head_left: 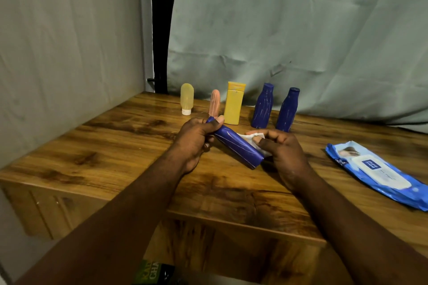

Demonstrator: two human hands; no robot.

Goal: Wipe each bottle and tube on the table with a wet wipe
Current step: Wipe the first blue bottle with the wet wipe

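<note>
The left hand grips the blue bottle tight. The right hand pinches the wipe. Best to turn the bottle slowly and rub every side.

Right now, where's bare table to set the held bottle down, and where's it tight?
Free: the table from its left edge to the left hand; a narrower patch between the right hand and the wipes pack. Crowded: the back row, yellowish tube, pink tube, yellow bottle, two blue bottles standing close together.

Creased grey-green cloth hangs behind — a green printed box sits at the bottom edge.
</note>
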